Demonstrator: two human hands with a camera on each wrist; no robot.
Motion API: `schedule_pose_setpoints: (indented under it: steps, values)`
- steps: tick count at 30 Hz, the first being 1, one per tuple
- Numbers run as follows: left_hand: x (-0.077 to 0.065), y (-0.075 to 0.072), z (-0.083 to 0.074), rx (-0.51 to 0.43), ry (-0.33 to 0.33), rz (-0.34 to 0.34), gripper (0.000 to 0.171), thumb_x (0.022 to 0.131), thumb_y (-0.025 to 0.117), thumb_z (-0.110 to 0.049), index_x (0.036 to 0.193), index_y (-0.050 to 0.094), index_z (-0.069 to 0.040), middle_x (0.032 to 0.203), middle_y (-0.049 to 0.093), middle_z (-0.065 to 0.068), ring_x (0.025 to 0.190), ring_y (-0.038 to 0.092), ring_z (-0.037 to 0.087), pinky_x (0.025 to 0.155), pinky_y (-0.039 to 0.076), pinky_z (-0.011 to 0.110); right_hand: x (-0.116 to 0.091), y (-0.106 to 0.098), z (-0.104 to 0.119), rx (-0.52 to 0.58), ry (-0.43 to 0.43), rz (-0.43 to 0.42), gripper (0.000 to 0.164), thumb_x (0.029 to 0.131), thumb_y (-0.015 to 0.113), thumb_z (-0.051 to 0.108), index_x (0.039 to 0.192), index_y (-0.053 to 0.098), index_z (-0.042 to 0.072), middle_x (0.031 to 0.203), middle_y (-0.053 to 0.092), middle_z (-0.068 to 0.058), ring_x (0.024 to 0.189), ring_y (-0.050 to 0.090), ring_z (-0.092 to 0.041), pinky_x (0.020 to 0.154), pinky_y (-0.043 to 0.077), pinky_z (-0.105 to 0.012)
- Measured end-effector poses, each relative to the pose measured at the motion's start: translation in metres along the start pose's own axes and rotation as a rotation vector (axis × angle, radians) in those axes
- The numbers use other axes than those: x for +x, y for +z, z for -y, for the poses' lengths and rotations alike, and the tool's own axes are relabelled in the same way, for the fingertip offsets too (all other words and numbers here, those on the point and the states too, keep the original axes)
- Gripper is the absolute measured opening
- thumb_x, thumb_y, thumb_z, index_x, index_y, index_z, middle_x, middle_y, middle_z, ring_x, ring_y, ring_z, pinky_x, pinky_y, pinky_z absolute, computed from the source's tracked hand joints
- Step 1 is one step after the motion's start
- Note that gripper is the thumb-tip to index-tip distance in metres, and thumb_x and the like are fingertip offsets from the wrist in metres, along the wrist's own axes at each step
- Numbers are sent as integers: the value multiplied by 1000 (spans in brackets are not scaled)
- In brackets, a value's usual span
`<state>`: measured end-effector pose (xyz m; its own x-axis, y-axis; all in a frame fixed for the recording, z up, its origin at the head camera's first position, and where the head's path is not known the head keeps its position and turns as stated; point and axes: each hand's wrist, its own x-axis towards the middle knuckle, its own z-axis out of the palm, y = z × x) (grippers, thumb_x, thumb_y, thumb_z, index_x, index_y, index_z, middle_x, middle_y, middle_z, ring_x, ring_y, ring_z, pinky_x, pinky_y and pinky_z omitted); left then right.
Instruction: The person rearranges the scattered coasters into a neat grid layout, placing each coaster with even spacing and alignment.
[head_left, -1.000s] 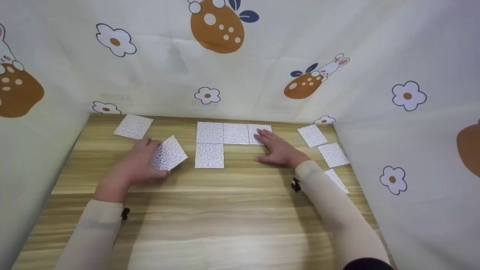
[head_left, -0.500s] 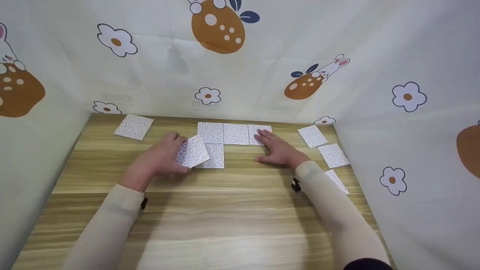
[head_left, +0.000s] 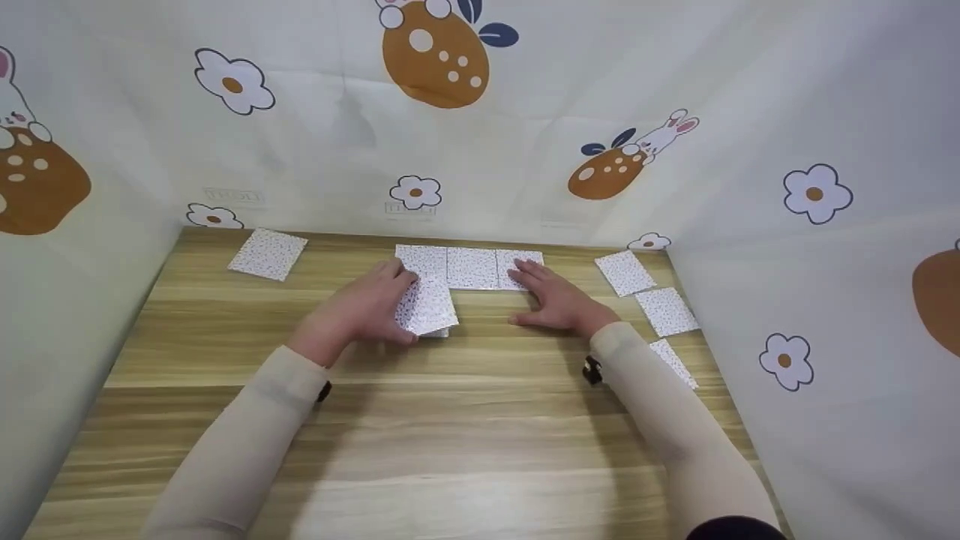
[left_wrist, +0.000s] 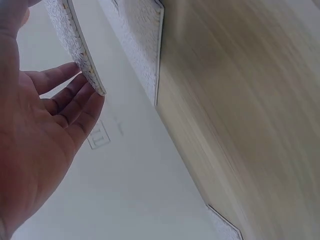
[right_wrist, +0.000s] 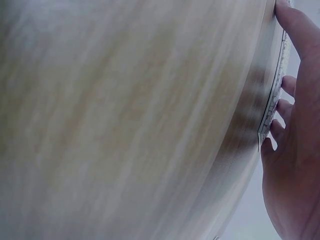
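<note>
My left hand [head_left: 367, 304] grips a square speckled tile [head_left: 429, 306] between thumb and fingers, raised and tilted over another tile of the joined group. In the left wrist view the held tile [left_wrist: 75, 45] stands edge-on, with the fingertips at its edge. Three tiles lie edge to edge in a row at the back, among them the middle tile [head_left: 472, 268]. On the row's right-hand tile [head_left: 510, 259] rest the straight fingertips of my right hand [head_left: 559, 298], its thumb spread toward the wood. The right wrist view has those fingertips along the tile's edge [right_wrist: 270, 117].
A loose tile [head_left: 268, 254] lies at the back left of the wooden table [head_left: 480, 420]. Along the right edge lie more loose tiles, such as this one [head_left: 666, 310]. Printed cloth walls [head_left: 315, 150] enclose the table's back and sides.
My left hand has carried its tile rightward from bare wood to over the tile below the row's left end. The right hand has stayed in place.
</note>
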<state>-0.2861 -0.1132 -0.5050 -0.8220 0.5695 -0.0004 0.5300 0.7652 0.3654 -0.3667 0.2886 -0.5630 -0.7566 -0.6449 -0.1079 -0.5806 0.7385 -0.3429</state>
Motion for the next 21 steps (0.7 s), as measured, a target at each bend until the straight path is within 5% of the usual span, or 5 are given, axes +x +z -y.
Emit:
schedule_pose_setpoints:
  steps: [21]
  values:
    - [55, 14, -36, 68, 85, 75, 99, 76, 99, -46, 153, 56, -1, 138, 54, 19, 127, 52, 34, 113, 52, 49, -1, -2, 4, -3, -9, -14, 103, 95, 80, 61, 174, 36, 11, 183, 23, -13, 169, 18, -39, 137, 18, -55]
